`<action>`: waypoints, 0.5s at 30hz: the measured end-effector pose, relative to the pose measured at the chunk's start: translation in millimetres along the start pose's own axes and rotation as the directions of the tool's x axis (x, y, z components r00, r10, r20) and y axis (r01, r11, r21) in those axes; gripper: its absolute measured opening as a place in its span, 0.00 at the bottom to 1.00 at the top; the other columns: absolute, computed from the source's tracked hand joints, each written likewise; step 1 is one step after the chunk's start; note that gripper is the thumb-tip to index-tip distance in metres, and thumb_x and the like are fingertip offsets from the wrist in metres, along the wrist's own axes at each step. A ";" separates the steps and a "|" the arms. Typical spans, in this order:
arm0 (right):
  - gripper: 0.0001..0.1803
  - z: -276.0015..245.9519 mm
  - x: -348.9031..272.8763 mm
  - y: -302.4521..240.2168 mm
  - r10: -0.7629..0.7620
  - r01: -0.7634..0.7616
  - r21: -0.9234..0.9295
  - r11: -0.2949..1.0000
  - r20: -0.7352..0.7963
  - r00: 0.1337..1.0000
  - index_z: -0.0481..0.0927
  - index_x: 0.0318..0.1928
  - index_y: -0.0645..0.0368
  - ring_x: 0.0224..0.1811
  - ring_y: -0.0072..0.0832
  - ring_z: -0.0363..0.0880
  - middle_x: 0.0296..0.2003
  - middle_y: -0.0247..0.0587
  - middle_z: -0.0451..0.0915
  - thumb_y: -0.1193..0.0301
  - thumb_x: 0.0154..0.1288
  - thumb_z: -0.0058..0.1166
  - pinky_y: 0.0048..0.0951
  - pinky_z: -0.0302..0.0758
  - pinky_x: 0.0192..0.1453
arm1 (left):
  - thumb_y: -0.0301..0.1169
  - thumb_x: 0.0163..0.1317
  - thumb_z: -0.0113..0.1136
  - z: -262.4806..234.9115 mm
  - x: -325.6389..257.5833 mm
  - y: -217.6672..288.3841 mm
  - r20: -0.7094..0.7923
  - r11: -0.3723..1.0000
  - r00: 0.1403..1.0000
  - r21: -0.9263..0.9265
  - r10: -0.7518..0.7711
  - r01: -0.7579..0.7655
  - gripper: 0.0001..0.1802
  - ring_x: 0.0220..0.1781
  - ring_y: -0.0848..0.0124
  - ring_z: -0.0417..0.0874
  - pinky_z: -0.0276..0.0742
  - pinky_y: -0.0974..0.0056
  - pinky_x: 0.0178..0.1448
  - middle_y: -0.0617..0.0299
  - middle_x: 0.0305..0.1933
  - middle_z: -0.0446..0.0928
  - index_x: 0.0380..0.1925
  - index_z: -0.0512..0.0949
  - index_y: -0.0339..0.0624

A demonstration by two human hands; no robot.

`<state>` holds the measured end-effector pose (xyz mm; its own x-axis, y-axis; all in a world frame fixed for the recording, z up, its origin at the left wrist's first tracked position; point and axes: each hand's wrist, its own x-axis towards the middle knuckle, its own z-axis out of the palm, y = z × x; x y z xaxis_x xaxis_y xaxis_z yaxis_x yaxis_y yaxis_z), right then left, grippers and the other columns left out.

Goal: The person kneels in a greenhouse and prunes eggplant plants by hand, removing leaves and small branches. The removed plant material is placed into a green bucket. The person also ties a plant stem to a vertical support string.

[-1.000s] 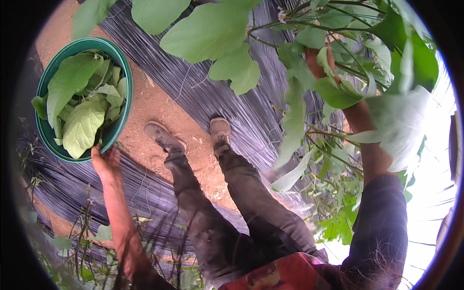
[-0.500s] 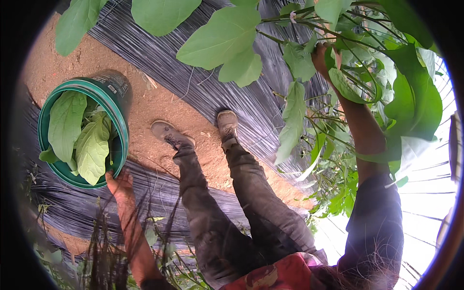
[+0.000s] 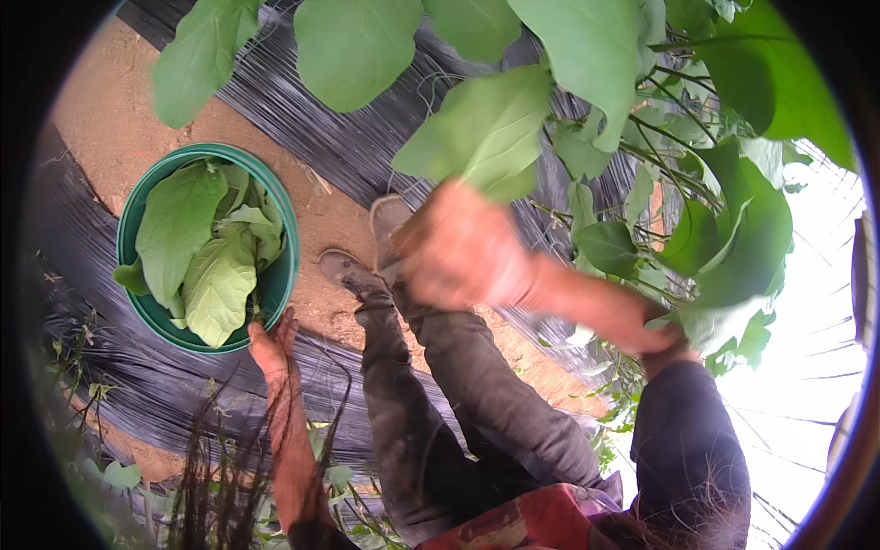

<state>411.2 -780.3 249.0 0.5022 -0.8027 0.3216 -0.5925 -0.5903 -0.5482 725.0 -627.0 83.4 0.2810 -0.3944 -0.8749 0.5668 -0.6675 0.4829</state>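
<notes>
Fingers of my left hand (image 3: 273,348) are closed on the lower right rim of a green bucket (image 3: 293,247). Large green leaves lie inside it, among them a paler, yellowish one (image 3: 220,284) on top. In the middle of the view my right hand (image 3: 463,252) is smeared by motion, over my shoes and shins. Its fingers cannot be made out, nor whether anything is in them. Just beyond it spreads a broad leaf (image 3: 486,128) of the plant.
Tall leafy plants (image 3: 660,174) crowd the right and far side, with large leaves overhanging the top. Dark plastic sheeting (image 3: 312,92) covers the beds, with a bare soil path (image 3: 101,110) between them. Low plants (image 3: 119,472) grow at the lower left.
My right hand has come out of the plant stems and swung left toward the middle. The bucket's mouth now faces me more squarely, my left hand still on its rim. The view has shifted.
</notes>
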 end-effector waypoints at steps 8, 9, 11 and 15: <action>0.21 155.4 79.4 -141.6 0.014 0.002 -0.090 0.996 0.171 0.985 0.74 0.49 0.49 0.58 0.32 0.65 0.51 0.35 0.68 0.65 0.52 0.52 0.44 0.65 0.59 | 0.40 0.67 0.44 33.9 -37.1 14.0 -0.063 0.981 0.997 -0.189 -0.050 0.037 0.24 0.49 0.53 0.82 0.80 0.53 0.53 0.48 0.50 0.77 0.57 0.65 0.36; 0.21 151.5 79.0 -135.9 0.038 -0.033 -0.035 0.999 0.176 0.984 0.74 0.49 0.51 0.58 0.33 0.65 0.51 0.37 0.69 0.65 0.51 0.52 0.44 0.64 0.59 | 0.39 0.67 0.44 44.8 -38.9 21.9 -0.055 0.979 0.998 -0.203 -0.036 0.024 0.23 0.49 0.53 0.82 0.80 0.53 0.53 0.48 0.49 0.77 0.57 0.65 0.36; 0.21 131.2 70.7 -128.5 0.043 -0.070 0.126 0.990 0.202 0.978 0.74 0.48 0.55 0.58 0.35 0.65 0.51 0.40 0.70 0.66 0.51 0.52 0.43 0.63 0.60 | 0.39 0.67 0.45 42.8 -50.6 32.7 -0.086 0.972 0.996 -0.236 -0.005 -0.016 0.23 0.49 0.53 0.82 0.80 0.52 0.53 0.48 0.49 0.77 0.56 0.66 0.36; 0.20 70.5 43.5 -78.1 0.062 -0.069 0.027 0.997 0.199 0.978 0.75 0.46 0.62 0.44 0.39 0.75 0.43 0.46 0.69 0.66 0.54 0.56 0.34 0.79 0.35 | 0.38 0.66 0.46 33.4 -55.9 81.3 -0.003 0.980 0.998 -0.185 0.069 -0.068 0.20 0.49 0.54 0.82 0.81 0.51 0.53 0.47 0.49 0.77 0.52 0.68 0.35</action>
<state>523.7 -763.1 251.4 0.5794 -0.8051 0.1270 -0.6083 -0.5308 -0.5901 729.5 -680.3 172.8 0.3214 -0.4378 -0.8397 0.6795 -0.5109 0.5265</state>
